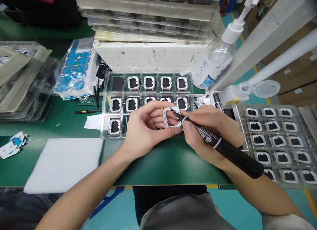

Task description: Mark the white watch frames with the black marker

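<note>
While curled over the tray, left hand fingers pinching white frame, right hand fingers gripping slanted marker.

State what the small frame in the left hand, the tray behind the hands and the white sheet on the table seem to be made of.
Small frame: probably moulded plastic, silvery-white with a soft sheen.
Tray: thin clear plastic, glossy, with formed pockets.
White sheet: likely foam or soft cloth; matte, no glare.
</note>
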The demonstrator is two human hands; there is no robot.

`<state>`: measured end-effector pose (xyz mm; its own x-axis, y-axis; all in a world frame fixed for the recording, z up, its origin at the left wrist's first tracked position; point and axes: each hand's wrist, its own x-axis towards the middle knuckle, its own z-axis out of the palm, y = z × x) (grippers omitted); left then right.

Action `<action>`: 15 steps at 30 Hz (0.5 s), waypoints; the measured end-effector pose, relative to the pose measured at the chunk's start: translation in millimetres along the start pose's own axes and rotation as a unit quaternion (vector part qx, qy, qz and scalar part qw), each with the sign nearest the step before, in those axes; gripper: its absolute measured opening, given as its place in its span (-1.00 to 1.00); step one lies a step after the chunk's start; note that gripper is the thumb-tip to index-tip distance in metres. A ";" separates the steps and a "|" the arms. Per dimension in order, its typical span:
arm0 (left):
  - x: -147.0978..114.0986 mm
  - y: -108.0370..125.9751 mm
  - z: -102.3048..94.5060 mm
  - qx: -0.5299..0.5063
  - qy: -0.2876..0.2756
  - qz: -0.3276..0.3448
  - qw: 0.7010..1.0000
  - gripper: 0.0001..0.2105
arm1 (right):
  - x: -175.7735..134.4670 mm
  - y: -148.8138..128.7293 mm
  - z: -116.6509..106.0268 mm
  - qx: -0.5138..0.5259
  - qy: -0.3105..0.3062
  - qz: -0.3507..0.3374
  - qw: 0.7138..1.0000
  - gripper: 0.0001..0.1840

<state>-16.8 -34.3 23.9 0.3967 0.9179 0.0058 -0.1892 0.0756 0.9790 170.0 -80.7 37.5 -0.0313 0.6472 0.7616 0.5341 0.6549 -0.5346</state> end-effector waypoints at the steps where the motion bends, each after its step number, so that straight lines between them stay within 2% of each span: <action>1: 0.1 -1.5 0.4 0.000 -0.001 0.009 1.000 -0.46 | 0.1 -0.3 0.1 -0.003 0.001 0.000 1.000 -0.69; 7: -1.3 -9.7 0.3 0.019 -0.001 0.058 0.998 -0.53 | 0.5 -0.7 2.0 -0.021 0.011 -0.003 1.000 -0.69; 15: -3.6 -9.8 0.2 0.038 0.007 0.072 0.997 -0.55 | 0.4 -1.5 0.0 -0.008 -0.008 0.005 1.000 -0.68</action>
<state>-16.2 -38.4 14.3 0.3583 0.9221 0.1460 -0.1740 -0.0877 0.9808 169.1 -81.4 38.7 -0.0388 0.6601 0.7501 0.5483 0.6417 -0.5363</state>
